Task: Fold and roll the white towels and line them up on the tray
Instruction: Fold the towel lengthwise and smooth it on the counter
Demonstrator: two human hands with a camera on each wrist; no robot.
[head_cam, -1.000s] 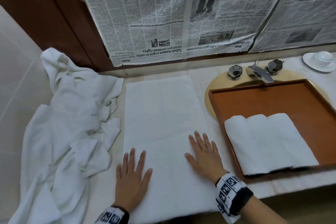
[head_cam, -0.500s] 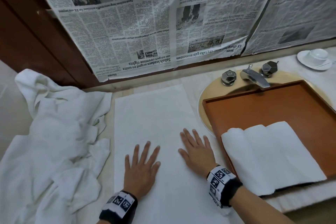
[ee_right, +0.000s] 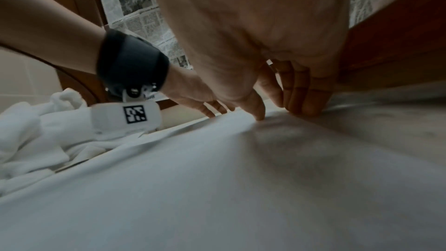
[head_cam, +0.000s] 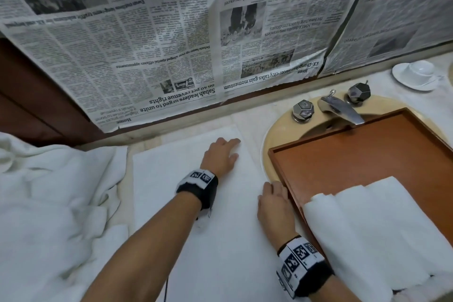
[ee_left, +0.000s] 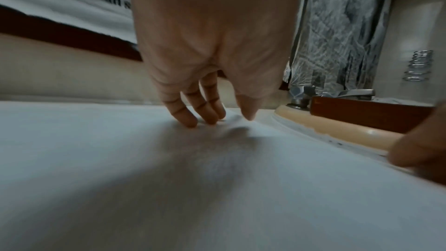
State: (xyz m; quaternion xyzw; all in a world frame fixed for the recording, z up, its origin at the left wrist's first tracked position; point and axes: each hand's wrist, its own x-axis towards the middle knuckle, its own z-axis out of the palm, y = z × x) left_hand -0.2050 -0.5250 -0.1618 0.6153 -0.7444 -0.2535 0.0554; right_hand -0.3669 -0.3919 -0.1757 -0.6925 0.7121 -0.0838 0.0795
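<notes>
A: Towel (head_cam: pixel 196 240) lies flat on the tabletop (head_cam: pixel 247 117), between the heap (head_cam: pixel 49 203) on the left and the tray (head_cam: pixel 355 154) on the right. What are the hands doing?

B: Going left to right: the left hand (head_cam: pixel 220 155) reaches to the far right corner, fingers (ee_left: pixel 185 115) nearly straight, tips down on the cloth, thumb (ee_left: pixel 249 110) beside them. It may be starting a pinch, but nothing is lifted yet. I'd call that grip loose, holding nothing. The right hand (head_cam: pixel 274 203) sits at the right edge, just beside the tray wall, its fingers (ee_right: pixel 304 102) bent down onto the hem. Whether they have tucked under the edge, I cannot tell.

A: So the step is taking that edge up for a fold?

B: That's my reading. To do it well, get thumb and fingers round the hem at both points, lift evenly, carry it leftward and match edge to edge before pressing flat. Uneven lifting would skew the fold and spoil the roll.

A: Anything in the way?

B: The heap crowds the left side, so the folded edge could land on it. The tray wall hems in the right hand. Rolls (head_cam: pixel 380 228) already lie in the tray's near part. Behind are the tap (head_cam: pixel 340 110), a cup (head_cam: pixel 419 71), and newspaper (head_cam: pixel 147 44) on the wall.
</notes>
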